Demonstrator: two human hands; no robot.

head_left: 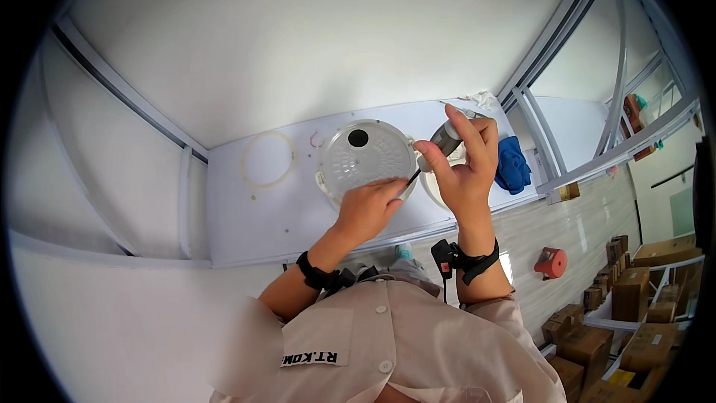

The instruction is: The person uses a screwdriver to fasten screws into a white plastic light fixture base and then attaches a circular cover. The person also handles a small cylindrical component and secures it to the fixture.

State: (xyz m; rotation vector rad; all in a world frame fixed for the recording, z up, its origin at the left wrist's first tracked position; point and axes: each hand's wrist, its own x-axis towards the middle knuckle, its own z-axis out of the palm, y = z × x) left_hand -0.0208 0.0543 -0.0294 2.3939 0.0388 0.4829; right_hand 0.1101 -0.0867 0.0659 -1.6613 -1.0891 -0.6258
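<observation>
Here, we had the screwdriver in our right hand, just right of the middle of the frame, with the thumb and fingers curled around its grey handle. Its dark shaft slanted down and to the left, and its tip reached the lower right rim of the round translucent cover, which lay at the centre of the frame on the white table. Our left hand came in from below, its fingers nearly straight and close together over the cover's lower edge, the fingertips just beside the shaft; we could not tell whether they pinched anything. A black disc showed on the upper part of the cover. Left of it, we saw a thin pale ring lying flat, with a small reddish curved piece between the two. Beneath our right hand, a white curved rim was partly hidden. Toward the right end of the table lay a bunched blue cloth, and above it a crumpled white wad. A red stool stood on the floor at the right, and cardboard boxes filled the lower right.
</observation>
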